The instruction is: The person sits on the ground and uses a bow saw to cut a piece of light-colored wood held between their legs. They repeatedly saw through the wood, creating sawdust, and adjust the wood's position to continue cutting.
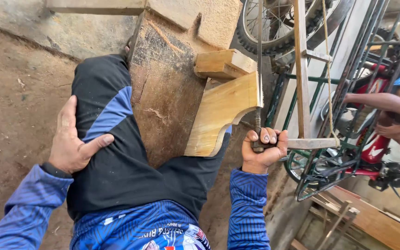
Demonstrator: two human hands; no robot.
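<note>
1. The left hand (72, 141) lies flat and palm-down on the person's own raised left thigh, fingers together and pointing away, thumb spread out to the right.
2. The left forearm, in a blue patterned sleeve, runs from the near left corner up to that wrist.
3. The right hand (262, 150) is curled into a tight fist (fingernails facing the camera), knuckles up, gripping a handle.
4. The right forearm rises almost straight from the near edge, wrist unbent.
</note>
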